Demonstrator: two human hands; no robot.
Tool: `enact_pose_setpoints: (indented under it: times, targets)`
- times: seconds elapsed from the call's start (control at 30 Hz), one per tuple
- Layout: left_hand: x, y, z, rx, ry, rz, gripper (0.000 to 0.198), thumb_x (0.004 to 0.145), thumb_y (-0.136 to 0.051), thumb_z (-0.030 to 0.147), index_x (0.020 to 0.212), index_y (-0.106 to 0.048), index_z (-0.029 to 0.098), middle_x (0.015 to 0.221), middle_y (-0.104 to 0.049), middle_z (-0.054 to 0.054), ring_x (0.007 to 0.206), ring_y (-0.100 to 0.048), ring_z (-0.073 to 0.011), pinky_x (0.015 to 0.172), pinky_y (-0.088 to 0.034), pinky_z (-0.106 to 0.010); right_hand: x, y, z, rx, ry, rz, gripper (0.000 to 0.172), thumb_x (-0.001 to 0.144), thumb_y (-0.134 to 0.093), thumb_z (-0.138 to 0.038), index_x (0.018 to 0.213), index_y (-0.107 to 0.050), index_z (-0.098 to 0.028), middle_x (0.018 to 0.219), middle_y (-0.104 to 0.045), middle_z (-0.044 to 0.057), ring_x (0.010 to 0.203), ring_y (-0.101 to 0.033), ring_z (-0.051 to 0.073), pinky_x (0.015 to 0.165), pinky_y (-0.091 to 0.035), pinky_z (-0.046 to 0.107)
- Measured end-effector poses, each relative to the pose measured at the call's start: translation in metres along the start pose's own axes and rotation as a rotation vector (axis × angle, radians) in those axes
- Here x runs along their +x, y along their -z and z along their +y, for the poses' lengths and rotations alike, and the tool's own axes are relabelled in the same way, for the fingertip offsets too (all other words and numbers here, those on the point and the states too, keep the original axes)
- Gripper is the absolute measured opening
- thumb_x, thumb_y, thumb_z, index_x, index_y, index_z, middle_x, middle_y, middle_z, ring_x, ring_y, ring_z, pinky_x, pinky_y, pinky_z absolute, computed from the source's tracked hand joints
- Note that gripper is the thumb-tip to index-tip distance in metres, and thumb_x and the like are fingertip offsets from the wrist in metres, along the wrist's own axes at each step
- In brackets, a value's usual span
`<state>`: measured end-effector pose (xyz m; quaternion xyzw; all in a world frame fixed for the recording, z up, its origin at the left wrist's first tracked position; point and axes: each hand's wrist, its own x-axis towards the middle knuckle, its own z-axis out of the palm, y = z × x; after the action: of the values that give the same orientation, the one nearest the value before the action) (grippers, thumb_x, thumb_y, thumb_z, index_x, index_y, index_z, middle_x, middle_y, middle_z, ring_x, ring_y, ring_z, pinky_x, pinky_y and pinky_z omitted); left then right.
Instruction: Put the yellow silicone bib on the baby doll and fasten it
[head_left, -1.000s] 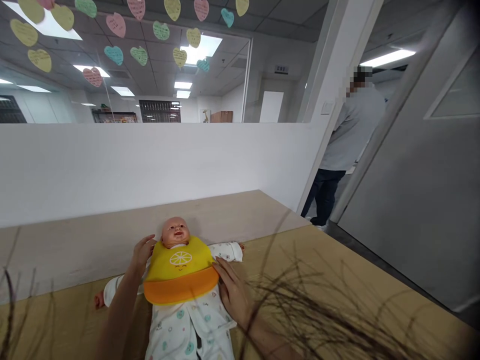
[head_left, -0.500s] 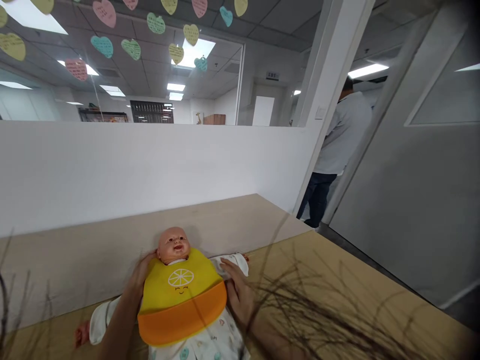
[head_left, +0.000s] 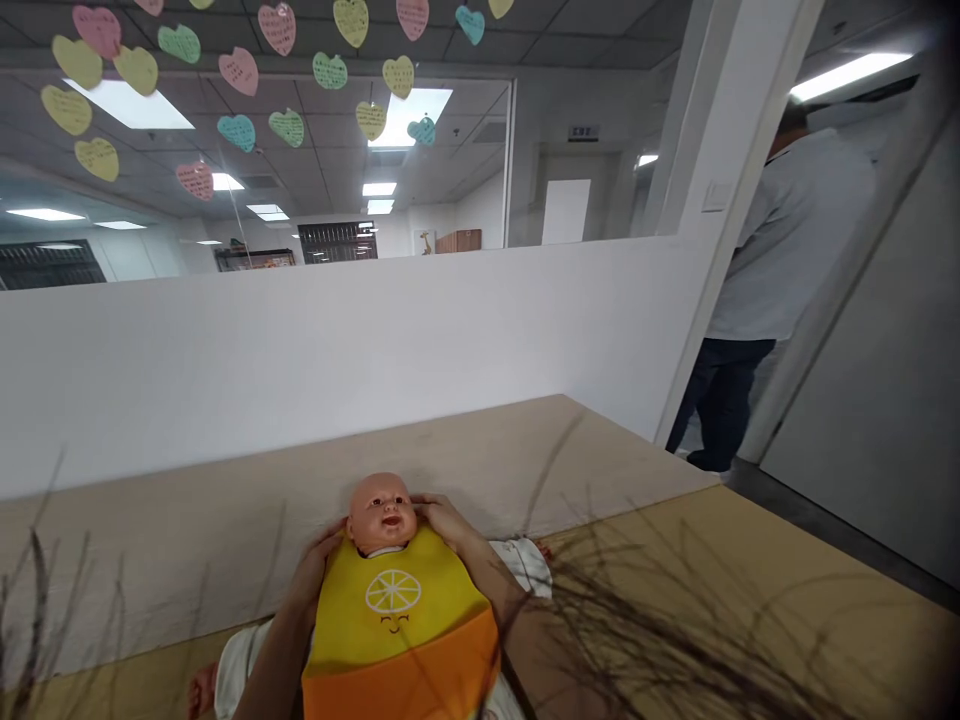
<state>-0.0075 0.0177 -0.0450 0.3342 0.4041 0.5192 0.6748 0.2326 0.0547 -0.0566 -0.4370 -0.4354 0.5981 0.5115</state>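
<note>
A bald baby doll (head_left: 381,512) lies face up, wearing a white patterned outfit. Over its chest is a yellow bib (head_left: 405,625) with a white citrus slice and smiling face, and an orange pocket along the bottom. My left hand (head_left: 321,565) is closed at the bib's upper edge, beside the doll's neck on the left. On the other side, my right hand (head_left: 444,522) reaches around to the neck and closes on the bib's upper edge. Both sets of fingertips are partly hidden behind the doll's head and neck.
The doll lies on a wooden surface (head_left: 645,560) with a pale raised panel (head_left: 495,450) behind. A white wall (head_left: 450,330) and glass with heart-shaped notes stand beyond. Right, a person (head_left: 787,240) stands in a doorway. Blurred dark strands cross the foreground.
My right hand has moved from the doll's sleeve up to its neck. My left hand stays beside the neck. The view has shifted, placing the doll lower and further right.
</note>
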Motion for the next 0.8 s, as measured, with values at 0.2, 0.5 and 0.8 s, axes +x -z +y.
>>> enact_pose_setpoints:
  times: [0.2, 0.5, 0.8]
  targets:
    - [0.006, 0.008, -0.003, 0.042, 0.016, 0.051, 0.061, 0.06, -0.077, 0.016, 0.118, -0.062, 0.016, 0.088, -0.079, -0.006, 0.08, -0.076, -0.0253, 0.072, -0.058, -0.033, -0.005, -0.001, 0.011, 0.108, 0.012, -0.068, 0.035, 0.056, -0.073, -0.031, 0.086, -0.078, -0.014, 0.092, -0.078, 0.01, 0.089, -0.071, 0.026, 0.092, -0.053, 0.041]
    - [0.003, 0.012, -0.004, 0.116, 0.02, 0.001, 0.064, 0.05, -0.085, 0.023, 0.112, -0.069, 0.02, 0.092, -0.079, -0.005, 0.081, -0.075, -0.027, 0.074, -0.055, -0.034, -0.048, -0.004, 0.0, 0.152, 0.114, 0.016, 0.033, 0.056, -0.068, -0.027, 0.084, -0.082, -0.018, 0.094, -0.079, 0.008, 0.089, -0.069, 0.026, 0.091, -0.05, 0.039]
    - [-0.031, 0.009, -0.022, 0.193, 0.025, -0.02, 0.064, 0.043, -0.08, 0.021, 0.107, -0.076, 0.02, 0.091, -0.08, -0.007, 0.092, -0.074, -0.0344, 0.088, -0.055, -0.044, -0.098, 0.001, 0.008, 0.145, 0.148, 0.139, 0.034, 0.054, -0.07, -0.033, 0.084, -0.079, -0.019, 0.096, -0.078, 0.009, 0.092, -0.069, 0.027, 0.095, -0.048, 0.042]
